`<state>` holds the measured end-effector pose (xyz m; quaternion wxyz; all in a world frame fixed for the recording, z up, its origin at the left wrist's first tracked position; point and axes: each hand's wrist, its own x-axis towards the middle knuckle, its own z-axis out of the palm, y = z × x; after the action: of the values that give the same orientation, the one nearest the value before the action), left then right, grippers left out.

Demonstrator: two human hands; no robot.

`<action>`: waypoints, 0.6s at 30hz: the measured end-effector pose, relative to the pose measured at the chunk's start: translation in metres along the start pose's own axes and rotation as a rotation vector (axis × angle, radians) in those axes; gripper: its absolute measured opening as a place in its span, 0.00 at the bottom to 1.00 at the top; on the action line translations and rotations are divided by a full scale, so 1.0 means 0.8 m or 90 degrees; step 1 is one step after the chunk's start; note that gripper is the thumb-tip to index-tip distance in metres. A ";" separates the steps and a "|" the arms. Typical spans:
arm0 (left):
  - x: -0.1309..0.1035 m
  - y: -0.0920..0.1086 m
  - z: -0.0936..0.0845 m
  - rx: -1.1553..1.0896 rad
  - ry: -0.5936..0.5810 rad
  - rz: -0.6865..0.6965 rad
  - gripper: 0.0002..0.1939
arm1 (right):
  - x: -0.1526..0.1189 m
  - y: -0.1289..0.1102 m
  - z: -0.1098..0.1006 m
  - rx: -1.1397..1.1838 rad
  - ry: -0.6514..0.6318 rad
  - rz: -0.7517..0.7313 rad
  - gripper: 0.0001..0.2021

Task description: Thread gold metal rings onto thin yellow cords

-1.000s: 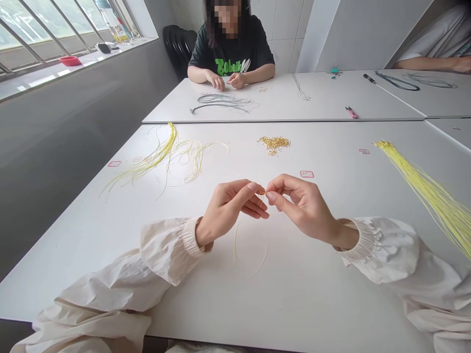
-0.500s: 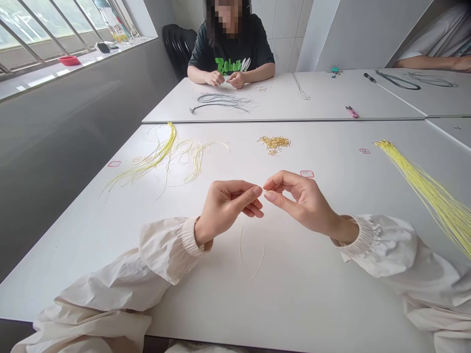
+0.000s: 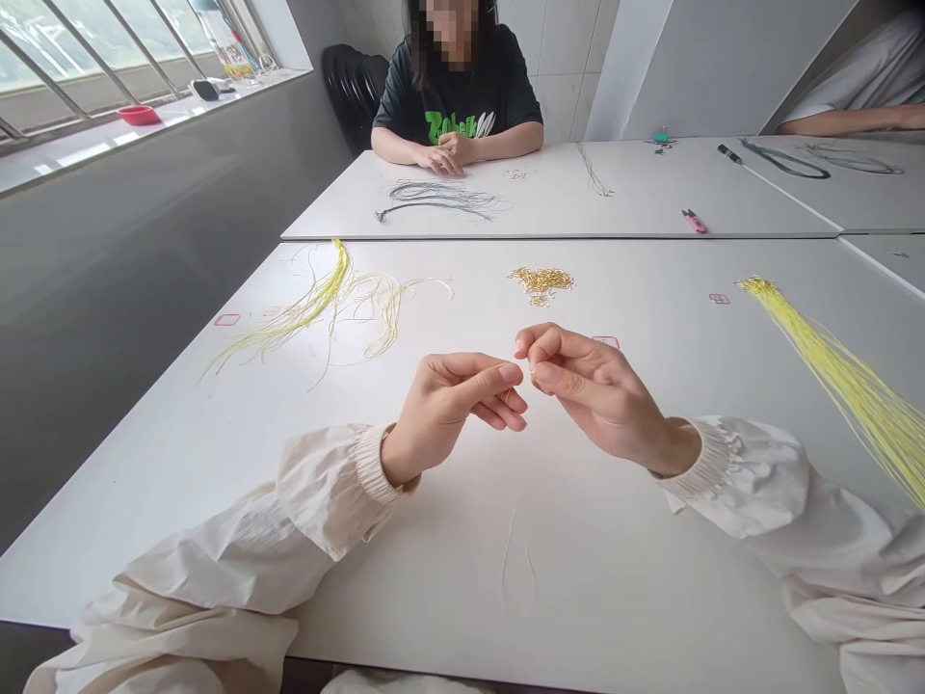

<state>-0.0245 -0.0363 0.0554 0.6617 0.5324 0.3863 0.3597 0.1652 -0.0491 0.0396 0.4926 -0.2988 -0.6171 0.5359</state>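
Observation:
Over the near part of the white table [image 3: 405,578], my left hand [image 3: 462,400] pinches a thin pale yellow cord [image 3: 507,549] between thumb and index finger; its other fingers curl loosely beneath. Two fine strands hang down below the hands. My right hand [image 3: 596,390] faces it, fingertips a small gap away. Its thumb presses against a bent finger, with the index finger raised. What sits in that pinch is too small to make out. Beyond the hands lies a pile of small gold-coloured pieces [image 3: 541,280].
Loose yellow cords [image 3: 329,289] spread at the left; a thick yellow cord bundle [image 3: 824,357] lies right. Across the table seam sits a person [image 3: 455,106] with dark cords [image 3: 440,198] in front. Pink snips [image 3: 695,221] lie on the far table. Another person's arm [image 3: 853,118] shows far right.
My fingertips have moved slightly apart; my right index finger has lifted off its thumb. The hanging strands have swung and sit lower. The person opposite has brought their hands together on the table.

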 end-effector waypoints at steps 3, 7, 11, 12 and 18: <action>-0.001 0.006 0.000 -0.010 0.018 0.021 0.10 | 0.004 -0.010 -0.003 0.056 -0.007 0.026 0.09; 0.004 0.007 -0.006 -0.015 0.066 0.044 0.10 | 0.008 -0.023 -0.014 0.113 0.004 0.048 0.07; 0.012 0.002 -0.014 -0.025 0.100 0.049 0.11 | 0.017 -0.038 -0.035 0.099 0.041 0.036 0.09; 0.014 0.001 -0.016 -0.028 0.106 0.047 0.11 | 0.020 -0.043 -0.042 0.086 0.074 0.026 0.09; 0.021 -0.002 -0.023 -0.046 0.136 0.041 0.12 | 0.036 -0.076 -0.105 0.030 0.281 -0.091 0.18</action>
<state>-0.0331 -0.0137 0.0494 0.6237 0.4792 0.4239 0.4491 0.2429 -0.0076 0.1007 0.6594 -0.3527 -0.5010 0.4357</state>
